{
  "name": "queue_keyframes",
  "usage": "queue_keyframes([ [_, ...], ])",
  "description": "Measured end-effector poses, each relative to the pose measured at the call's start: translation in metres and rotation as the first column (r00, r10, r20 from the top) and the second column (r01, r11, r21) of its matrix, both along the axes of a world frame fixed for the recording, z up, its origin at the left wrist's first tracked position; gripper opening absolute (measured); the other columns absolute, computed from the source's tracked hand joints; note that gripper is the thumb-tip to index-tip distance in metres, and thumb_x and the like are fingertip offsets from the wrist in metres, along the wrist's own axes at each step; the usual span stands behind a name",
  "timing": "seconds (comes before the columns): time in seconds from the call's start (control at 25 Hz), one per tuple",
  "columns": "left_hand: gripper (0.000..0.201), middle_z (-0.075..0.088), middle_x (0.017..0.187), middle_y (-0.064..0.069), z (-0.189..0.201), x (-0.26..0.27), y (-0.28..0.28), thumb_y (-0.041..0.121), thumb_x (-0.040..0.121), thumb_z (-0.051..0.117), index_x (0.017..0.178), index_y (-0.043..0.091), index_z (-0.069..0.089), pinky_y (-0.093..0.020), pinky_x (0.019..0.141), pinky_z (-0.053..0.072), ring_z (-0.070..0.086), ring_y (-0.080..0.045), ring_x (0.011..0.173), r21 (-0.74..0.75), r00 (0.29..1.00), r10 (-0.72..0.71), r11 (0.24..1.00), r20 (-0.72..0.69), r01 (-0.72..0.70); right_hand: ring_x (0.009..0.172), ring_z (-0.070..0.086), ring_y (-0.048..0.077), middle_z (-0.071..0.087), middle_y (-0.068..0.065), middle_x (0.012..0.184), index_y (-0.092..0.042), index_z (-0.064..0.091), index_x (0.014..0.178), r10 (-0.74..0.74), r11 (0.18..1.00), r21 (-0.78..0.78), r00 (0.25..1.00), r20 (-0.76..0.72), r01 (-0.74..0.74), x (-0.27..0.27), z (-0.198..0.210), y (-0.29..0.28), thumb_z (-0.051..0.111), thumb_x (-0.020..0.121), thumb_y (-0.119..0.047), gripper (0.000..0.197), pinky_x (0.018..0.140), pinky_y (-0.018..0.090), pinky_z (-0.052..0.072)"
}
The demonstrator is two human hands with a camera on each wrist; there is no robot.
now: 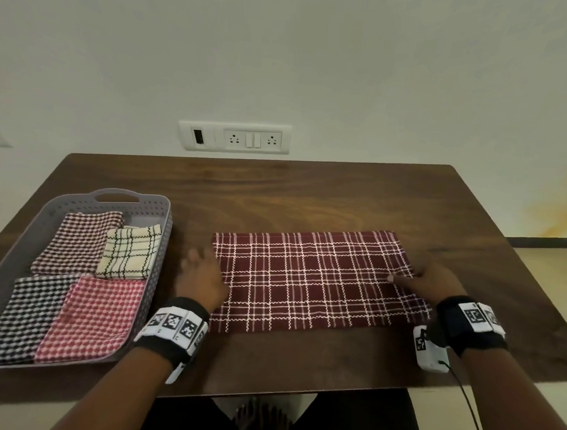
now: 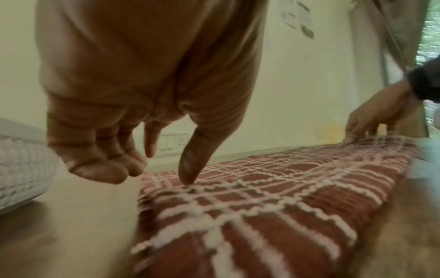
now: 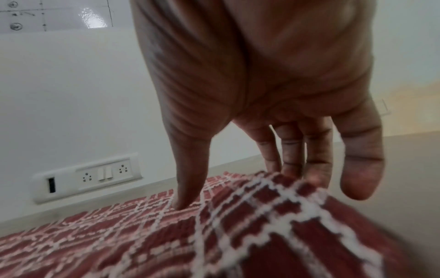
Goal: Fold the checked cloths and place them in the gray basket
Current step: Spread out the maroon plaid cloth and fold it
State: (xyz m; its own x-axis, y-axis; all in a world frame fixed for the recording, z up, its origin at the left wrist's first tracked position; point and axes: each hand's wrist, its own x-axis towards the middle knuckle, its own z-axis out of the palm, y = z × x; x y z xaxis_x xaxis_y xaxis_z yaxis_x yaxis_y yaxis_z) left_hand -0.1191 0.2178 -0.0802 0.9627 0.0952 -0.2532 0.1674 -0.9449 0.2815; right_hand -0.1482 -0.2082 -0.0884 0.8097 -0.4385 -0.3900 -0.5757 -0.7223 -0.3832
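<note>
A maroon cloth with white checks [image 1: 311, 282] lies flat on the table as a long rectangle. My left hand [image 1: 200, 263] is at its left end. In the left wrist view its thumb tip [image 2: 188, 180] touches the cloth [image 2: 273, 197], while the other fingers hang loosely curled over the bare table. My right hand [image 1: 413, 276] is at the right end. Its thumb [image 3: 183, 203] presses on the cloth [image 3: 119, 235], and its straight fingers [image 3: 295, 150] dip behind a raised ridge of cloth. The gray basket [image 1: 161, 241] at the left holds several folded checked cloths.
The wooden table [image 1: 309, 196] stands against a wall with a socket panel [image 1: 234, 137]. The basket sits at the table's front left corner. Bare wood lies behind and in front of the maroon cloth. A cable runs from my right wrist unit [image 1: 431, 350] past the front edge.
</note>
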Motion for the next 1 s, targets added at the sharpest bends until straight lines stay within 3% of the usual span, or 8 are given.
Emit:
queue_keyframes([
  [0.16,0.062,0.035,0.147,-0.004,-0.001,-0.009,-0.075,0.015,0.085,0.066,0.142,0.025,0.042,-0.038,0.111,0.035,0.030,-0.026,0.139,-0.165,0.889,-0.413,0.880,0.197,0.446,0.073,0.062,0.020,0.066,0.007,0.082,-0.009,0.061,0.086,-0.091,0.996,-0.010,0.991,-0.100,0.090,-0.015,0.006,0.009,0.084,0.071,-0.048,0.048,0.065,0.032,0.047],
  [0.36,0.075,-0.004,0.166,-0.005,-0.022,-0.017,-0.144,0.030,0.092,0.057,0.155,0.035,0.017,-0.053,0.121,0.007,-0.007,-0.033,0.151,-0.126,0.758,-0.638,0.770,-0.135,0.626,0.083,0.067,0.023,0.070,0.009,0.091,-0.006,0.065,0.100,-0.192,0.933,0.305,0.981,-0.022,0.190,-0.026,0.012,0.012,0.079,0.081,-0.020,0.028,0.073,0.033,0.055],
  [0.48,0.080,-0.014,0.165,-0.003,-0.027,-0.015,-0.151,0.031,0.091,0.055,0.156,0.038,0.009,-0.051,0.120,-0.003,-0.016,-0.032,0.150,-0.131,0.759,-0.626,0.779,-0.176,0.613,0.073,0.066,0.020,0.072,0.015,0.098,0.000,0.062,0.117,-0.327,0.813,0.537,0.939,0.102,0.225,-0.037,0.010,0.003,0.076,0.081,-0.003,0.039,0.052,0.025,0.052],
  [0.56,0.079,-0.012,0.165,-0.003,-0.028,-0.015,-0.151,0.032,0.091,0.057,0.156,0.038,0.013,-0.050,0.121,-0.002,-0.015,-0.030,0.151,-0.172,0.772,-0.616,0.786,-0.157,0.593,0.072,0.065,0.020,0.071,0.018,0.108,-0.006,0.054,0.130,-0.414,0.783,0.570,0.892,0.181,0.248,-0.044,0.009,-0.001,0.076,0.078,0.004,0.058,0.052,0.026,0.049],
  [0.68,0.063,0.016,0.163,-0.005,-0.018,-0.018,-0.141,0.032,0.091,0.063,0.149,0.032,0.037,-0.045,0.121,0.013,0.008,-0.028,0.151,-0.344,0.820,-0.572,0.768,0.009,0.540,0.058,0.066,0.005,0.076,0.006,0.097,-0.010,0.061,0.124,-0.386,0.803,0.566,0.885,0.259,0.185,-0.043,0.027,0.006,0.063,0.084,0.011,0.046,0.047,0.021,0.048],
  [0.76,0.044,0.044,0.147,-0.001,-0.007,-0.018,-0.119,0.031,0.093,0.062,0.137,0.027,0.053,-0.040,0.114,0.031,0.036,-0.021,0.139,-0.443,0.884,-0.448,0.770,0.136,0.459,0.051,0.064,-0.001,0.074,0.001,0.083,-0.009,0.070,0.108,-0.277,0.879,0.472,0.881,0.384,0.070,-0.035,0.053,0.027,0.057,0.087,0.011,0.032,0.047,0.016,0.051],
  [0.88,0.025,0.064,0.114,0.005,-0.003,-0.008,-0.063,0.032,0.096,0.059,0.117,0.020,0.064,-0.035,0.096,0.049,0.060,-0.014,0.107,-0.558,0.977,-0.184,0.802,0.107,0.212,0.080,0.067,0.010,0.070,-0.001,0.093,-0.020,0.070,0.097,0.091,0.970,0.152,0.866,0.493,-0.188,-0.009,0.079,0.098,0.062,0.086,0.001,0.025,0.072,0.026,0.055],
  [1.0,0.029,0.073,0.094,-0.001,-0.013,0.003,-0.007,0.040,0.099,0.049,0.102,0.017,0.067,-0.034,0.075,0.055,0.065,-0.015,0.076,-0.671,0.996,0.085,0.737,-0.022,-0.078,0.112,0.060,0.027,0.059,0.008,0.126,-0.016,0.059,0.124,0.419,0.897,-0.020,0.833,0.361,-0.442,0.013,0.074,0.199,0.061,0.080,0.000,0.047,0.090,0.039,0.053],
])
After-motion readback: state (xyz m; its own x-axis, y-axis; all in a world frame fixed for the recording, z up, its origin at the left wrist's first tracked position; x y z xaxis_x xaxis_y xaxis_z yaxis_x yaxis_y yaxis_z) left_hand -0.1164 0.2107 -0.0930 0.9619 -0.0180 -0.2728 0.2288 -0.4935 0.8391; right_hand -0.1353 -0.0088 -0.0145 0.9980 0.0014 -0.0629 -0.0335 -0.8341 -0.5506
